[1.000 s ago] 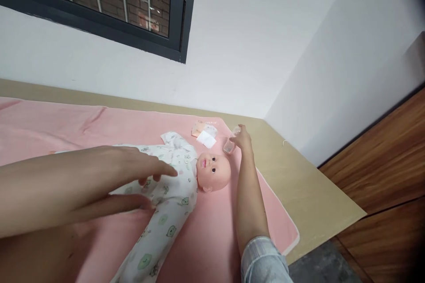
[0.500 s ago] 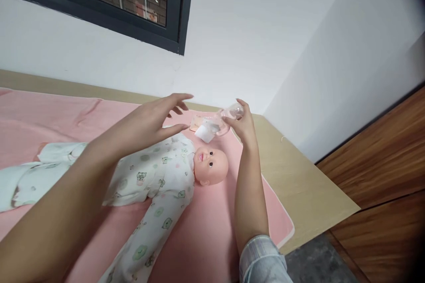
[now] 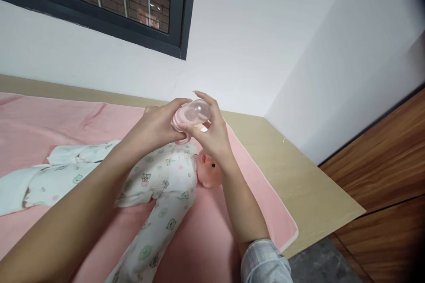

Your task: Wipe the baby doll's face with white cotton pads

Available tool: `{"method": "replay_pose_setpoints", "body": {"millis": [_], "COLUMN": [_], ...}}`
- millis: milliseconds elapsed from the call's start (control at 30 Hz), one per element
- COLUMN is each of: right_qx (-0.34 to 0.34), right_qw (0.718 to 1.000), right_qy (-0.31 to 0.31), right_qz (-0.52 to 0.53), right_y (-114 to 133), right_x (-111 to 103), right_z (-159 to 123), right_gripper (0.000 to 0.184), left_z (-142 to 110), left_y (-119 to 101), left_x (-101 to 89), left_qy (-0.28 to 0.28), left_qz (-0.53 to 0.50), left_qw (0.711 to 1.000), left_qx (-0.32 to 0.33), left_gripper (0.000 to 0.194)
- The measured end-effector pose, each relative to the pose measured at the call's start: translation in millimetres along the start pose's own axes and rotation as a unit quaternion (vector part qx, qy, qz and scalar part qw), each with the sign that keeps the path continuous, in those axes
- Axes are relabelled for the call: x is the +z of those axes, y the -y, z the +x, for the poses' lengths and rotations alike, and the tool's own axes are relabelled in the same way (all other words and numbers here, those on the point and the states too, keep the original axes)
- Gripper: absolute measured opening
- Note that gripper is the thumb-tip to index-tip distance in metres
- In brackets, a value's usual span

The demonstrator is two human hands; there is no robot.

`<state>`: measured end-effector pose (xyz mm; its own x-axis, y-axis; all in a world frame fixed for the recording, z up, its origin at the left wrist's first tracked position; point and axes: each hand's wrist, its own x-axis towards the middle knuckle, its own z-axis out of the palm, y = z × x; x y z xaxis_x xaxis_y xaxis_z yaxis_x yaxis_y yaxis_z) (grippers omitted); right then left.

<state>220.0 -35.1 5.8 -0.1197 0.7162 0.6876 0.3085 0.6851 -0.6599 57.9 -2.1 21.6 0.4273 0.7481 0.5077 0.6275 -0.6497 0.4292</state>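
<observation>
A clear baby bottle with a pink collar and handle point(image 3: 195, 113) is held between both hands above the doll's chest. My left hand point(image 3: 161, 121) wraps round its pink end. My right hand point(image 3: 212, 135) grips the clear cap end, thumb below and fingers over the top. Under the hands a bald baby doll point(image 3: 208, 173) lies on its back in a white printed suit point(image 3: 172, 172). My right hand and wrist cover part of its head.
A pink blanket point(image 3: 212, 234) lies under the doll on a beige tabletop point(image 3: 288, 181). Behind is a white wall with a dark-framed window point(image 3: 179, 44). Wooden panels point(image 3: 381, 168) stand at the right. Something white point(image 3: 203, 127) shows partly behind the right hand.
My right hand has brought the bottle left, over the doll's chest. My left hand, open and apart before, has closed round the bottle's pink end.
</observation>
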Motion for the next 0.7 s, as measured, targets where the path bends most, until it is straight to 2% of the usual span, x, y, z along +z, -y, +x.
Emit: {"method": "replay_pose_setpoints", "body": {"millis": [100, 200, 300, 367, 433, 500, 633, 700], "right_qx": [-0.007, 0.013, 0.074, 0.146, 0.246, 0.314, 0.373, 0.386], "right_qw": [0.999, 0.995, 0.98, 0.956, 0.92, 0.894, 0.87, 0.86], "right_qy": [-0.041, -0.092, -0.148, -0.195, -0.213, -0.189, -0.134, -0.119], "right_qz": [0.011, -0.031, -0.109, -0.162, -0.217, -0.259, -0.295, -0.312], "right_y": [-6, -25, -69, -108, -147, -178, -213, -220], "right_x": [-15, -43, -74, -88, -95, -95, -86, -82], "right_z": [5, 12, 15, 12, 2, -11, -36, -43], "right_gripper": [0.076, 0.071, 0.064, 0.061, 0.06, 0.061, 0.063, 0.063], "left_z": [4, 10, 13, 15, 15, 14, 6, 3], "left_y": [11, 34, 64, 86, 107, 127, 160, 175], "left_x": [-6.0, -14.7, -20.8, -22.2, -22.5, -22.7, -21.4, -18.8], "left_qy": [0.015, 0.016, -0.001, -0.014, -0.013, 0.01, 0.051, 0.056], "left_qz": [0.047, 0.082, 0.118, 0.127, 0.118, 0.115, 0.128, 0.128], "left_qw": [0.998, 0.993, 0.982, 0.974, 0.971, 0.973, 0.975, 0.975], "left_qx": [-0.03, -0.083, -0.147, -0.189, -0.209, -0.199, -0.172, -0.171], "left_gripper": [0.057, 0.039, 0.03, 0.031, 0.04, 0.059, 0.098, 0.1]}}
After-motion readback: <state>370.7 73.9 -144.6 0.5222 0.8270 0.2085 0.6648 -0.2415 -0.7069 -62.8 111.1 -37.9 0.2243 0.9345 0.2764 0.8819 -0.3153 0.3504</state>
